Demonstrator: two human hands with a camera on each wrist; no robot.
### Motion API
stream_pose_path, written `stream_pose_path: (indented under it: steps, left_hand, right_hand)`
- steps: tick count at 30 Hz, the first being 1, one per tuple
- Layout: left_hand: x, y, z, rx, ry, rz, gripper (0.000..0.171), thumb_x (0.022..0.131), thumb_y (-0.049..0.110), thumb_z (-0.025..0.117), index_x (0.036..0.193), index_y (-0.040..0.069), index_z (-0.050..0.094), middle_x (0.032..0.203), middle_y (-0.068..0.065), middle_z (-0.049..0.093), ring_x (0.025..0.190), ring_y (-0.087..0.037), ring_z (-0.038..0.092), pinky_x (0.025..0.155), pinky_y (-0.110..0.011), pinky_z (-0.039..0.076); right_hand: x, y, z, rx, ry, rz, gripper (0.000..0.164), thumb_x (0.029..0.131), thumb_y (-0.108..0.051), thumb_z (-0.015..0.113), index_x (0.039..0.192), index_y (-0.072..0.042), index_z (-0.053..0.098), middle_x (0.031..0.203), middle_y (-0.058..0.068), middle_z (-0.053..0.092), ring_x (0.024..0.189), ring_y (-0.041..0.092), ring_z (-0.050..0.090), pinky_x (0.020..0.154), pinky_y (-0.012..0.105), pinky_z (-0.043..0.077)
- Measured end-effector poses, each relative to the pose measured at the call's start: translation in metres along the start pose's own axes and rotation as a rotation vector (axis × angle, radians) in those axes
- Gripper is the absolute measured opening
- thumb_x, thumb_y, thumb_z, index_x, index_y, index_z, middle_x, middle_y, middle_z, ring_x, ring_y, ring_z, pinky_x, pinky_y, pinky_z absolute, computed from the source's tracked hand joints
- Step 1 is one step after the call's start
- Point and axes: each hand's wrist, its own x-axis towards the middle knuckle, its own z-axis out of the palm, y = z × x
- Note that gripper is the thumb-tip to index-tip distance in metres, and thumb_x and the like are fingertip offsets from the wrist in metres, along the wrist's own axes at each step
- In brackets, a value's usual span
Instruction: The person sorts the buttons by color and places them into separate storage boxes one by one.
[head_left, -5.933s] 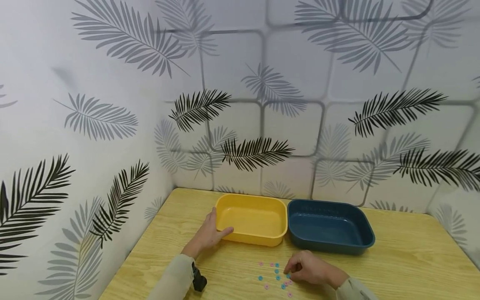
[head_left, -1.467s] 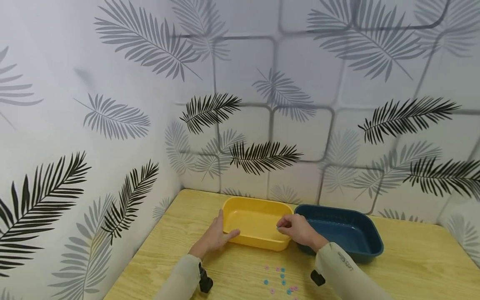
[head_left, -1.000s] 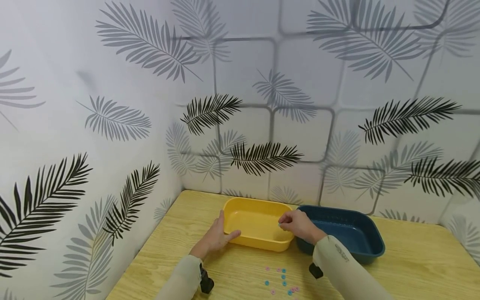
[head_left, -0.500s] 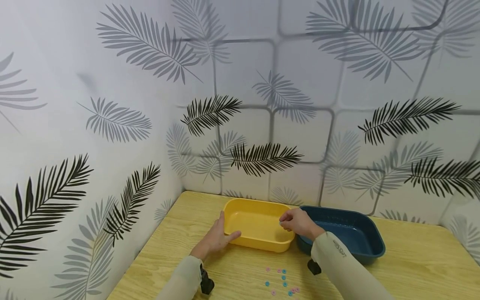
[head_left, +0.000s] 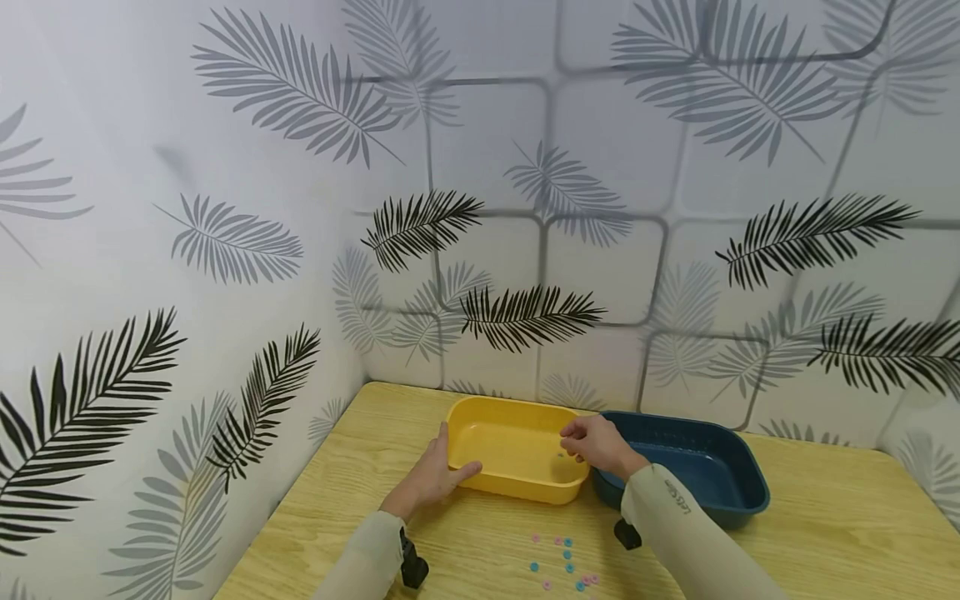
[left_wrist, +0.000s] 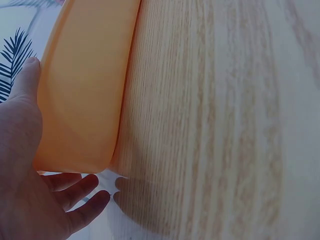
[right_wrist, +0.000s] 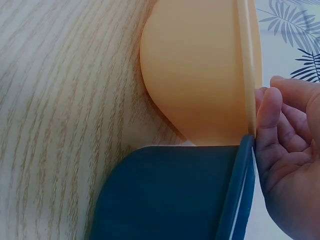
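A yellow plastic basin [head_left: 517,492] stands on the table. My left hand [head_left: 431,477] holds its near left corner, thumb along the front rim and fingers at the left end. My right hand [head_left: 596,442] hovers over the basin's right end, fingers loosely bent. In the right wrist view, nothing shows between the thumb [right_wrist: 271,107] and forefinger. A small blue ring-shaped bead [head_left: 560,455] appears just below the fingertips, apart from them; whether it is in the air or on the basin floor I cannot tell.
A dark blue basin [head_left: 705,467] stands against the yellow one's right side, partly behind my right forearm. Several pink and blue ring beads, one a blue bead [head_left: 535,567], lie scattered on the wooden table [head_left: 832,517] in front. Patterned walls rise behind and left.
My right hand has come from the scattered beads up over the yellow basin with a blue bead and has just let it go. My left hand keeps its hold on the basin.
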Motion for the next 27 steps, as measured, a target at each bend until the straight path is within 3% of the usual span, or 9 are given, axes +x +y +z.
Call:
stream_pose_path:
  steps: [9,21,27]
  left_hand:
    - [0.0,0.001,0.002,0.018,-0.006,0.007,0.105,0.088,0.055,0.059,0.15,0.001,-0.005,0.151,-0.029,0.013,0.137,-0.04,0.022,0.108,-0.052,0.023]
    - [0.0,0.0,0.0,0.014,0.005,0.026,0.105,0.088,0.054,0.059,0.15,-0.003,-0.004,0.151,-0.03,0.014,0.137,-0.041,0.022,0.108,-0.052,0.022]
    - [-0.001,0.002,0.001,0.015,-0.002,0.014,0.104,0.088,0.053,0.059,0.15,-0.001,-0.005,0.152,-0.029,0.013,0.138,-0.04,0.021,0.109,-0.051,0.021]
  right_hand:
    - [-0.005,0.003,-0.001,0.029,0.007,-0.012,0.017,0.09,-0.003,0.062,0.104,0.005,0.065,0.087,0.007,0.066,0.075,0.019,0.063,0.067,0.031,0.054]
    - [-0.023,-0.002,-0.007,-0.124,-0.034,-0.189,0.013,0.092,-0.011,0.063,0.101,-0.003,0.068,0.09,-0.001,0.064,0.081,0.013,0.058,0.073,0.032,0.051]
    - [-0.04,-0.004,-0.01,-0.144,-0.054,-0.269,0.014,0.092,-0.015,0.063,0.098,-0.004,0.068,0.087,-0.004,0.063,0.076,0.011,0.057,0.067,0.026,0.049]
